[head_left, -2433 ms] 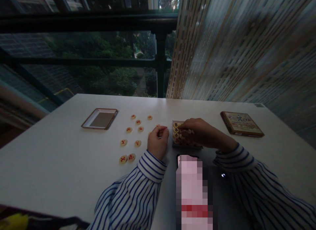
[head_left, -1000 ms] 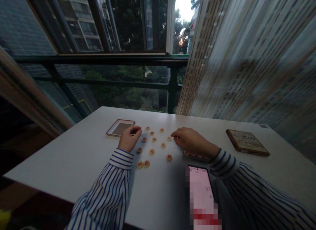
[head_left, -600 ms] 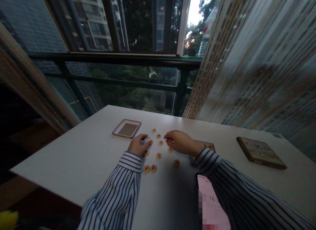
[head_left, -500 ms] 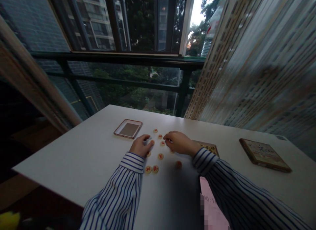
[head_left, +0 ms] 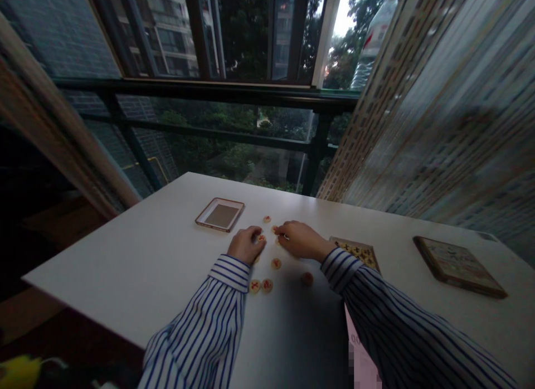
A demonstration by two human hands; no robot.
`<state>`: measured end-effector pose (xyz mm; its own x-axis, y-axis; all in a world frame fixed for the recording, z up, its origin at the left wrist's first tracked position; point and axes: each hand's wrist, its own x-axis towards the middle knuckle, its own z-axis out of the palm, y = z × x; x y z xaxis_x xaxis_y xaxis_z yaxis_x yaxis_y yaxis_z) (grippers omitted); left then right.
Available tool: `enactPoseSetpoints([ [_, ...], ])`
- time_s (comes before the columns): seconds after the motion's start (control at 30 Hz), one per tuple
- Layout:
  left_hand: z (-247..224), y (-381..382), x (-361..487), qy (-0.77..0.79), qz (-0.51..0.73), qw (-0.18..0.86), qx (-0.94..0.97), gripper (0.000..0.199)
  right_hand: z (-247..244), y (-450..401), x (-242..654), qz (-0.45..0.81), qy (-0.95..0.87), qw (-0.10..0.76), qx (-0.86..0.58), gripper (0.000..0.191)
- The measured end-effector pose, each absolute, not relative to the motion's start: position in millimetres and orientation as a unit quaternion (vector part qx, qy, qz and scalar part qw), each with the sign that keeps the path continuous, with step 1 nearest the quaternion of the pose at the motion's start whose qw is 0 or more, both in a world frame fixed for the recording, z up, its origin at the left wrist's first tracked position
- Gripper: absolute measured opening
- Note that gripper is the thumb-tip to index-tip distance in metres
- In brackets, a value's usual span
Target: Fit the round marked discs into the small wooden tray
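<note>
Round Chinese chess pieces with red characters lie scattered on the white table [head_left: 159,249]. My left hand [head_left: 244,245] curls its thumb and forefinger around one chess piece [head_left: 261,238]. Opposite it, my right hand [head_left: 304,239] has its fingers bent down onto another chess piece [head_left: 275,229], and a further one is partly hidden under its thumb. A single piece [head_left: 267,219] lies beyond both hands. Closer to me are one piece [head_left: 276,263], a touching pair [head_left: 261,286] and a darker-looking piece [head_left: 307,278].
An open shallow tray [head_left: 220,215] lies to the left. Right of my right hand is a box [head_left: 357,252] filled with rows of pieces, partly behind my sleeve. A flat picture-covered case [head_left: 460,265] lies far right. A pink phone-like screen [head_left: 363,355] is near me.
My right hand has moved slightly left, closer to my left hand, and its fingers now cover more of the pieces there. The whole view has shifted a little.
</note>
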<state>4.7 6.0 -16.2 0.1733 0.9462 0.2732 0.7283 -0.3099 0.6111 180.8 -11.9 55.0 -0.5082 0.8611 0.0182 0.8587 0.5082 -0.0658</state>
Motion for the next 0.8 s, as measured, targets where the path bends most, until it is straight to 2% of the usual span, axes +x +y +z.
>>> enactPoseSetpoints([
  [0.27,-17.5,4.3,3.1,0.555,0.316,0.141,0.757,0.029,57.8,-15.2,185.8,0.028,-0.867,0.035,-0.496,0.031],
  [0.8,-5.8,-4.2,6.7,0.464,0.483,0.055,0.741,0.027,64.2,-23.5,199.5,0.038,-0.864,0.062,-0.497,0.032],
])
